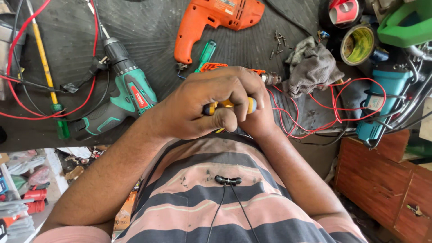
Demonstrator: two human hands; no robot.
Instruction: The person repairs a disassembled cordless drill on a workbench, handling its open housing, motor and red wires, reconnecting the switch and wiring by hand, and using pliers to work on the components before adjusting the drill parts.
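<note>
The dark ribbed work mat [153, 27] covers the bench top and carries all tools. At its right edge a teal power tool [382, 105] lies wrapped in red wires [315, 112]. A green cordless drill [126, 90] lies to the left of the hands, and an orange corded drill [211, 20] lies above them, well apart from each other. A grey rag [310, 67] rests just right of the hands, beside loose screws [278, 42]. The left hand [202, 105] lies uppermost, fingers curled tight around a yellow-handled tool [229, 105], which sits at the centre of the mat's near edge, close to the torso. The right hand [258, 119] is mostly hidden beneath the left; its finger state cannot be determined. A green screwdriver [206, 54] lies just above the knuckles.
</note>
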